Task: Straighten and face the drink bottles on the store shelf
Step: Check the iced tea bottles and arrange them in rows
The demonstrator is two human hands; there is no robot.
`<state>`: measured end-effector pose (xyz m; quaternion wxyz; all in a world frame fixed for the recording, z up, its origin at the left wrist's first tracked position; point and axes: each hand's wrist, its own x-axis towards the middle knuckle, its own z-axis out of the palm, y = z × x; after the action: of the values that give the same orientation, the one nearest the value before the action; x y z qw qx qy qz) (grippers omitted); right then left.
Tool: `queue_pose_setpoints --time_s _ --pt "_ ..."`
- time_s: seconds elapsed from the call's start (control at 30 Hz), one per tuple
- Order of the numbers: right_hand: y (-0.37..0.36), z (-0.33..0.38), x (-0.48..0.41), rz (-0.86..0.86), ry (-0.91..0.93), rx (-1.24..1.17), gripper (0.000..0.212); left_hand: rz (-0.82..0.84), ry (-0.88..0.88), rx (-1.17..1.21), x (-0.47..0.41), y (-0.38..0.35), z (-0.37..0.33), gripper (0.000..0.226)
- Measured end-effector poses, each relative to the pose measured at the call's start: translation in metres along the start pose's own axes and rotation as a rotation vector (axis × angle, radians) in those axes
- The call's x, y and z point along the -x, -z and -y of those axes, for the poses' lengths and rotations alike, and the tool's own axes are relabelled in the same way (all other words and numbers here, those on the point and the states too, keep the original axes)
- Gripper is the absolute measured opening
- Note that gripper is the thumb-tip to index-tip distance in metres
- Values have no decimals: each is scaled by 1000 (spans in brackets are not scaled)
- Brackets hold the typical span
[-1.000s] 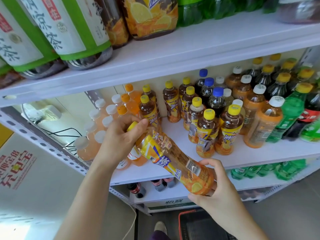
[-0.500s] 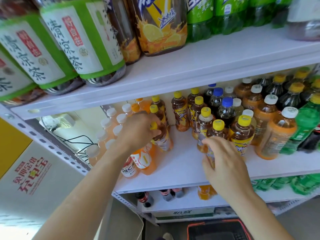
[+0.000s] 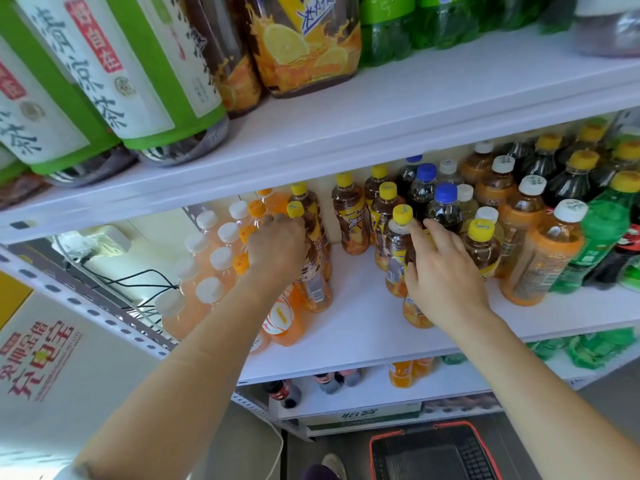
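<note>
On the middle shelf (image 3: 363, 330), the left hand (image 3: 277, 247) has its fingers curled round the upper part of a yellow-capped tea bottle (image 3: 313, 285), which stands upright left of centre, just right of an orange bottle (image 3: 280, 318) and the white-capped peach bottles (image 3: 204, 292). The right hand (image 3: 446, 278) wraps over the top of the front bottle (image 3: 415, 315), thumb on its left side; this bottle stands nearest the shelf edge, touching another yellow-capped one (image 3: 396, 258). Blue-capped dark bottles (image 3: 445, 209) stand further back, green bottles (image 3: 602, 244) far right. A basket (image 3: 381, 445) sits on the floor below
</note>
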<state>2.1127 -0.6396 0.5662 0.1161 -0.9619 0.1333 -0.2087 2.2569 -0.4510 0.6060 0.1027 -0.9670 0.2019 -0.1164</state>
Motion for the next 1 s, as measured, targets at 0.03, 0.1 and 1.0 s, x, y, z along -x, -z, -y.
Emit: queue_pose_setpoints --time_s 0.03,0.1,1.0 --pt "-1 0 0 23 -11 14 70 -24 -13 -47 -1 1 -3 33" --pt "-2 0 -2 38 -17 20 75 -82 -80 -53 -8 3 -13 35" --pt "-16 24 75 24 99 -589 66 -266 -144 617 30 41 -40 20"
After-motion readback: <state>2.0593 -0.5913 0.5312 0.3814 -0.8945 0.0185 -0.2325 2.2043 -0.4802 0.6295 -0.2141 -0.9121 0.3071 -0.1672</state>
